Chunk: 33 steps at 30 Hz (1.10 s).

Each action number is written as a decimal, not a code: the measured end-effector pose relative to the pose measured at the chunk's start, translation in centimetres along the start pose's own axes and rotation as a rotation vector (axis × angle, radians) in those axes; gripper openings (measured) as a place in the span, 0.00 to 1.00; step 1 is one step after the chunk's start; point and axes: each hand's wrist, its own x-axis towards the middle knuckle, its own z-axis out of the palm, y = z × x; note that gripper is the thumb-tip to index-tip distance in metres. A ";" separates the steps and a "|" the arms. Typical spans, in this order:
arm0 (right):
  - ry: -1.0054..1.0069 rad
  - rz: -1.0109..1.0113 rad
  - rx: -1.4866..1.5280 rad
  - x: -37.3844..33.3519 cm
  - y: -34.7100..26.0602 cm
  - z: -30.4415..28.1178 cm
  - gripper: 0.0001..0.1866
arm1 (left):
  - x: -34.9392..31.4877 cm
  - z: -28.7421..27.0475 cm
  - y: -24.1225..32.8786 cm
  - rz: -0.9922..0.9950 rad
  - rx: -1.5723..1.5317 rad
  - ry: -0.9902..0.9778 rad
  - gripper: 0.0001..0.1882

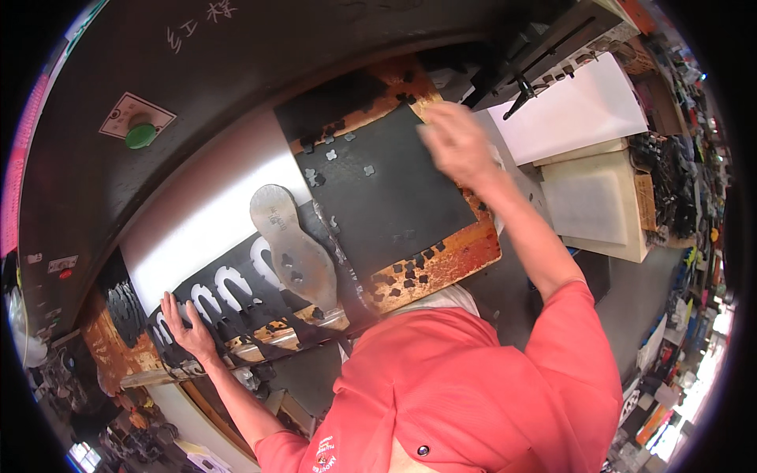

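Fingers spread, my left hand rests on a black sheet with arched cutouts at the left of the work surface. White shows through those cutouts. My right hand is smeared by motion over the far right corner of a larger dark sheet; whether it holds anything does not show. Between the hands, a grey metal sole-shaped plate lies on the cut sheet. Small clover-shaped pieces are scattered on the dark sheet, and several black ones lie on the rusty board near me.
A dark machine body with a green button rises beyond the white surface. At the far right, a black bracket with a lever stands near a white sheet. A pale box sits right of my right arm.
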 end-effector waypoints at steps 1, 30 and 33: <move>-0.066 -0.156 -0.011 2.0 -2.4 2.8 0.14 | 0.0 0.0 0.0 -0.006 -0.007 0.002 0.24; -0.274 0.095 -0.002 7.3 4.2 5.3 0.20 | 0.3 -0.2 0.7 0.008 0.034 0.010 0.24; -0.249 0.057 0.068 4.6 4.5 3.2 0.12 | 0.3 -0.2 0.7 0.013 0.030 0.015 0.24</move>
